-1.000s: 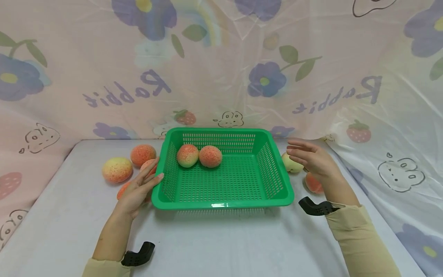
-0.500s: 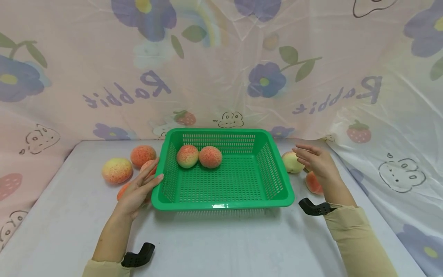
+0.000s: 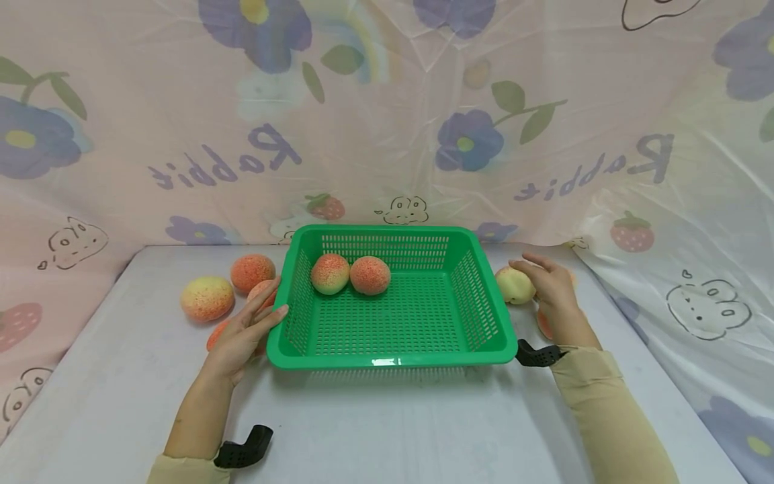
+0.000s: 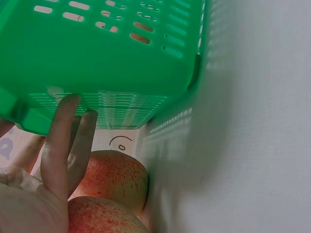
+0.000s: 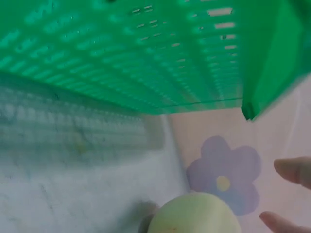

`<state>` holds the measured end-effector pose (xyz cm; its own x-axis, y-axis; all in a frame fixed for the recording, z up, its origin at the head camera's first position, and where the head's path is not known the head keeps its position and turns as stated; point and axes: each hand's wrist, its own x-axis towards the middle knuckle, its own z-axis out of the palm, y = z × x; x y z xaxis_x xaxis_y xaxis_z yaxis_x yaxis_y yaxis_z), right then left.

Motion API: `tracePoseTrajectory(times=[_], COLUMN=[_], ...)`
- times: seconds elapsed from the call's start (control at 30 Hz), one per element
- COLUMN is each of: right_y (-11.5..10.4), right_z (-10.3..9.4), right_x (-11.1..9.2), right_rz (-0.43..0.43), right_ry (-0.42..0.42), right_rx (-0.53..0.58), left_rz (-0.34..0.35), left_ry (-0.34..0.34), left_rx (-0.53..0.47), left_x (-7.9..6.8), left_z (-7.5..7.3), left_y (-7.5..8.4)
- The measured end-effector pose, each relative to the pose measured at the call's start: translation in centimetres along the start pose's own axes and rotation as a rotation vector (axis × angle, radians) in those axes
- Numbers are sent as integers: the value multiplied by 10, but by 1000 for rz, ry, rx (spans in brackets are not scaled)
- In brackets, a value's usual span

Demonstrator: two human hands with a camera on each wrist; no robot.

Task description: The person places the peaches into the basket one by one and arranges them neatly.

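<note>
A green plastic basket [image 3: 387,361] with slotted walls stands mid-table in the head view. Two red-and-yellow peaches [image 3: 370,275] lie inside it at the back left. My left hand [image 3: 238,343] holds the basket's left rim, thumb over the edge; in the left wrist view its fingers [image 4: 58,145] meet the outer wall under the rim. On the other side, my right hand [image 3: 556,299] hovers with spread fingers beside a pale yellow peach [image 3: 515,286]. In the right wrist view two fingertips [image 5: 291,170] are apart from that peach [image 5: 194,216].
Left of the basket lie several peaches, among them a yellow one [image 3: 207,298] and a red one [image 3: 252,273]. A reddish peach [image 3: 544,324] is partly hidden beneath my right hand. A printed cloth [image 3: 375,134] rises behind the white table [image 3: 387,430].
My right hand first drew slightly right, then lowered toward the pale yellow peach, with its forearm shifting left. The left hand and the basket have stayed in place.
</note>
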<state>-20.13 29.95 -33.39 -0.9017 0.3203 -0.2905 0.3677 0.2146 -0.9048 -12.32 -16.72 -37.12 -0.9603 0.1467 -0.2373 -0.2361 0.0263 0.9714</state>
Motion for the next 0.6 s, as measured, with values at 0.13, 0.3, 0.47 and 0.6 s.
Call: tracePoseTrajectory(times=[0.13,0.3,0.47,0.6], right_y=[4,12,21,24], right_z=[1,1,3,8], right_x=[5,13,24,28], right_rz=[8,3,-42,-96], right_ry=[-12,-39,-2,71], right_rx=[-31,-75,-228,-347], left_rz=[-3,-6,-12,-18], left_ry=[-6,-11,-1,2], left_rx=[-6,-8,-4,8], left_x=[0,1,1,0], left_z=[0,-1,-1,-1], left_y=[-1,-1,-1,-1])
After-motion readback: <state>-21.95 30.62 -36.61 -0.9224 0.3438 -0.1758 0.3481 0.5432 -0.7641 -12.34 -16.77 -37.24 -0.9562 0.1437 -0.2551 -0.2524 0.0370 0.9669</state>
